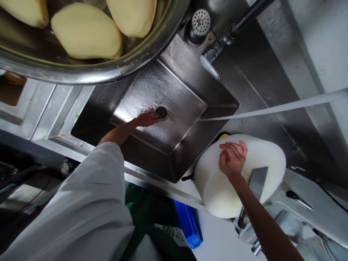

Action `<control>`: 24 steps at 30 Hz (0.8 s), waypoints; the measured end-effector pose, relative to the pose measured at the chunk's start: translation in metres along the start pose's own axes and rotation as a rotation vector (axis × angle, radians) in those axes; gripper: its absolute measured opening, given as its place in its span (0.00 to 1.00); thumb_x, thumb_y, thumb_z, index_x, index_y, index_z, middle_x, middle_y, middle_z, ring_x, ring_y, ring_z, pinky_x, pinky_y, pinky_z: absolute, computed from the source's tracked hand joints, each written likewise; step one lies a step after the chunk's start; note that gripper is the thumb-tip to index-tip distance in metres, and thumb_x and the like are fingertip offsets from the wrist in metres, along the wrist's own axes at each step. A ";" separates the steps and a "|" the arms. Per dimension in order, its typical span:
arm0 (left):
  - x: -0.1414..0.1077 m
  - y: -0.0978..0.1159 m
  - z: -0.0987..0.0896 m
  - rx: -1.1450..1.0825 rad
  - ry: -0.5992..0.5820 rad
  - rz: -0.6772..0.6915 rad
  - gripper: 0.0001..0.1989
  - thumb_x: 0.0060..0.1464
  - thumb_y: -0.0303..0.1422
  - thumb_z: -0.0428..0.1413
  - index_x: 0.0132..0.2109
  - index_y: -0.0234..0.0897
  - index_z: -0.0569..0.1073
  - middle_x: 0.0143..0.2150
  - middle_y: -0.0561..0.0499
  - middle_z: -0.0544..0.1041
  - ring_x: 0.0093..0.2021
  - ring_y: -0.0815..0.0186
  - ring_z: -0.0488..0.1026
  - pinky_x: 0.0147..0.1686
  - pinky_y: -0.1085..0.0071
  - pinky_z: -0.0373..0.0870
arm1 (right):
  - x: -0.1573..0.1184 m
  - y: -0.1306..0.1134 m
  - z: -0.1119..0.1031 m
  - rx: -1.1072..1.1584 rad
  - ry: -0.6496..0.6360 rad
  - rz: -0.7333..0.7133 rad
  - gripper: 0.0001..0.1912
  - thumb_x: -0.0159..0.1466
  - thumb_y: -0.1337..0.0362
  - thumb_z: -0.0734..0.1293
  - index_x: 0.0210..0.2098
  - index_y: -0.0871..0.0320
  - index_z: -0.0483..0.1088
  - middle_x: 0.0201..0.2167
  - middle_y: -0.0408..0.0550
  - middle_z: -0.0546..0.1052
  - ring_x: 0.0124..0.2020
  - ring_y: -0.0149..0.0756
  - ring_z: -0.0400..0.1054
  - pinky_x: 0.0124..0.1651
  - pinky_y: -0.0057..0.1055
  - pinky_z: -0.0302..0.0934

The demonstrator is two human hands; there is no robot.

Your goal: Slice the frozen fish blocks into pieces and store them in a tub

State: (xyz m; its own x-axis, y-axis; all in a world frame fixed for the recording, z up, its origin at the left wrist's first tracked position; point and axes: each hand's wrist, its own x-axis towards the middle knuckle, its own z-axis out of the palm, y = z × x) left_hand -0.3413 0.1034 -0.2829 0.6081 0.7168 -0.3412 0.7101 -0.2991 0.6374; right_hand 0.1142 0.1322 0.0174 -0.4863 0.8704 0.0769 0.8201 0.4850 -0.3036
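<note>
My left hand (148,118), at the end of a white sleeve, reaches down into a steel sink (187,94). Its fingers are stretched out at the edge of the round drain (161,113), and I see nothing held in it. On the right, my right hand (233,156) is over a thick round white cutting board (217,188), its fingers loosely bent and nothing visible in them. Whether it touches the board I cannot tell. A cleaver (258,181) lies on the board beside my right forearm, which partly covers it.
A big steel bowl (108,74) with peeled potatoes (87,30) fills the top left. Behind the sink are a tap (212,59) and a perforated metal cup (200,23). A long white strip (272,110) crosses the right. A small knife (299,199) and blue crate (190,224) are lower.
</note>
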 end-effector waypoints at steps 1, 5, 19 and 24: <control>-0.014 -0.009 -0.010 -0.019 0.082 -0.110 0.21 0.68 0.34 0.49 0.62 0.32 0.74 0.70 0.40 0.69 0.74 0.53 0.57 0.76 0.44 0.40 | 0.000 0.000 0.000 0.004 0.006 -0.008 0.11 0.58 0.71 0.63 0.37 0.53 0.73 0.35 0.44 0.81 0.43 0.42 0.76 0.69 0.55 0.55; -0.050 -0.015 -0.012 -0.076 0.591 -0.712 0.30 0.70 0.41 0.47 0.73 0.33 0.62 0.77 0.36 0.57 0.80 0.48 0.43 0.75 0.38 0.39 | 0.002 -0.002 0.000 0.000 0.029 -0.033 0.10 0.59 0.71 0.63 0.37 0.54 0.73 0.35 0.44 0.81 0.43 0.42 0.76 0.69 0.55 0.55; 0.001 0.002 -0.020 -0.112 0.617 -0.557 0.31 0.70 0.43 0.44 0.74 0.39 0.59 0.77 0.38 0.57 0.79 0.46 0.45 0.74 0.35 0.38 | -0.004 0.008 0.002 -0.013 0.023 -0.048 0.11 0.59 0.70 0.63 0.37 0.53 0.74 0.35 0.45 0.81 0.43 0.43 0.77 0.68 0.56 0.55; -0.094 -0.033 -0.031 -0.001 0.299 -0.662 0.25 0.68 0.35 0.48 0.63 0.17 0.66 0.61 0.22 0.73 0.65 0.41 0.67 0.65 0.36 0.57 | -0.003 0.005 0.002 0.013 0.001 -0.016 0.10 0.59 0.70 0.63 0.36 0.53 0.74 0.35 0.45 0.81 0.42 0.43 0.76 0.69 0.58 0.54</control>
State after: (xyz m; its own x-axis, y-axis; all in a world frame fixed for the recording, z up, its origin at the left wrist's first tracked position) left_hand -0.4327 0.0655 -0.2502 -0.0723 0.8890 -0.4522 0.8952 0.2578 0.3637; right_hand 0.1193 0.1317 0.0138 -0.4993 0.8625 0.0831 0.8081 0.4981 -0.3145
